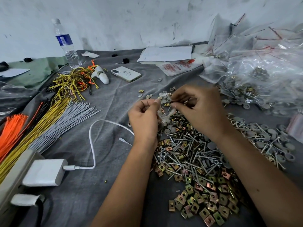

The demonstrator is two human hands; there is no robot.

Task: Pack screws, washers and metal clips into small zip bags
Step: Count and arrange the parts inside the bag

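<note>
A small clear plastic zip bag [164, 110] is held above the grey cloth-covered table [105, 190], just past the centre of the view toward twelve o'clock. Its left edge is pinched by the curled fingers of the left hand [144, 118], and its upper rim is pinched between thumb and forefinger of the right hand [200, 108], at three o'clock from the left hand. A few small yellow-brass clips and a screw can be made out inside the bag.

Beneath both forearms, from the centre toward five o'clock, a heap of long silver screws [188, 154] is spread, mixed with round grey washers [268, 141] that trail off toward three o'clock. Flat square brass-coloured metal clips [201, 205] are scattered at five o'clock, at the near end of the heap.

At two o'clock a pile of filled clear zip bags with red seal lines [262, 69] is stacked. At nine o'clock bundles of orange, yellow and grey wires [49, 122] lie fanned out. A white charger block with its white cable [44, 172] sits at eight o'clock. A white phone [126, 73] lies face down at twelve o'clock, and a clear plastic water bottle with a blue label [65, 45] stands at eleven o'clock.
</note>
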